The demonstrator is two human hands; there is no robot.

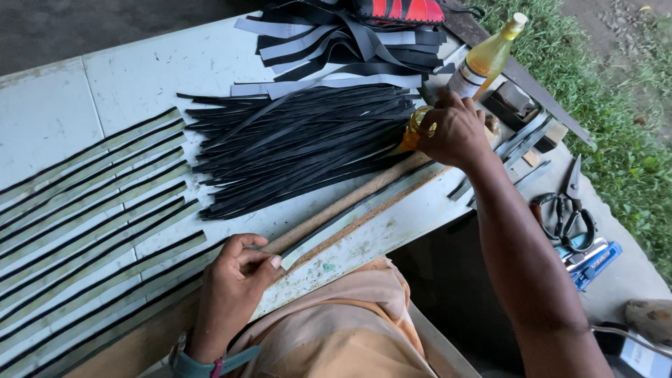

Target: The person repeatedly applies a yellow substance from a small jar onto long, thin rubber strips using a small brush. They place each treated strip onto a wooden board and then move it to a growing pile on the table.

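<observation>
Nearest the camera, the person's lap in orange cloth fills the lower edge, cut off by the frame. The left hand rests on the front of the white desk, fingers curled and pinching the near end of a long pale strip. This strip lies beside a wooden stick running diagonally across the desk. A watch strap on that wrist is partly out of frame.

To the left lie rows of pale strips with dark edges, set side by side; their far ends run off the picture.

Mid-desk sits a heap of thin black strips. The right hand is closed over a small yellow container at the heap's right end; the hand hides most of it, so its shape cannot be made out.

Behind stands a bottle of yellow liquid, and wider black and grey bands. Scissors lie on the ground to the right.
</observation>
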